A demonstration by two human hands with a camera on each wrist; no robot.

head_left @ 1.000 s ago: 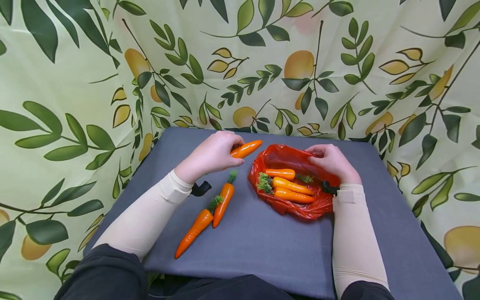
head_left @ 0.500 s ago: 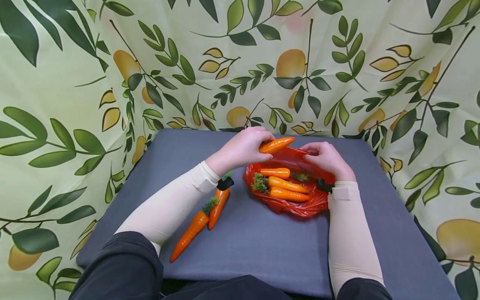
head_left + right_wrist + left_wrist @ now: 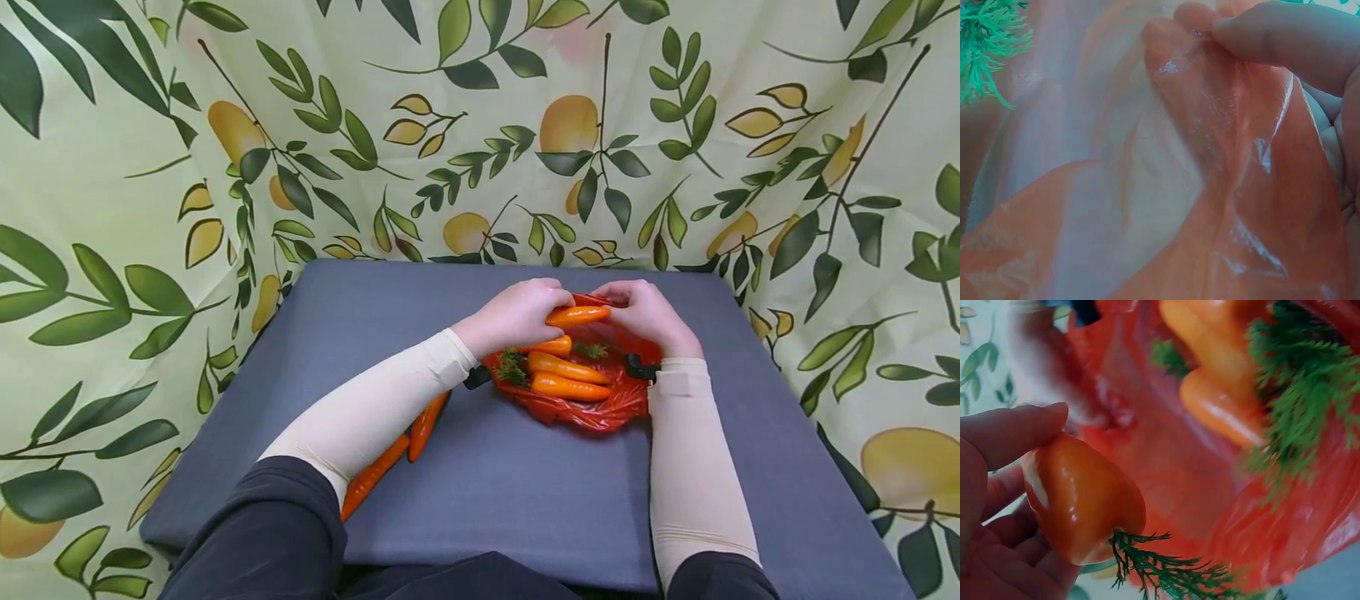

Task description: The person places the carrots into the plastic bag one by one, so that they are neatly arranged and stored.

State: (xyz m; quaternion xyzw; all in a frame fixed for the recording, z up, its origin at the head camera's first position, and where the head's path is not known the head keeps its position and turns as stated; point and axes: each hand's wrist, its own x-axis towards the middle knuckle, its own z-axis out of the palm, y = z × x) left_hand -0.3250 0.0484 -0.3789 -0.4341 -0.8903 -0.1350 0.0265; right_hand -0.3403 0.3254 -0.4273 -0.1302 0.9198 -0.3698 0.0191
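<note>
My left hand (image 3: 521, 315) holds a carrot (image 3: 577, 316) over the mouth of a red plastic bag (image 3: 581, 417). In the left wrist view the thumb and fingers grip that carrot (image 3: 1085, 497) near its thick end, its green top hanging down. My right hand (image 3: 651, 317) pinches the bag's rim at the right; in the right wrist view thumb and fingertips hold the thin red film (image 3: 1210, 112) between them. Inside the bag lie several carrots (image 3: 570, 387) with green tufts (image 3: 513, 367).
Two more carrots lie on the grey table (image 3: 525, 492) at left, one (image 3: 427, 427) beside the other (image 3: 372, 475), both partly hidden by my left forearm. A leaf-patterned cloth (image 3: 480, 125) surrounds the table at the back and sides.
My left hand has carried its carrot rightward from beside the bag to over its opening. The right hand keeps hold of the rim. The view has shifted slightly.
</note>
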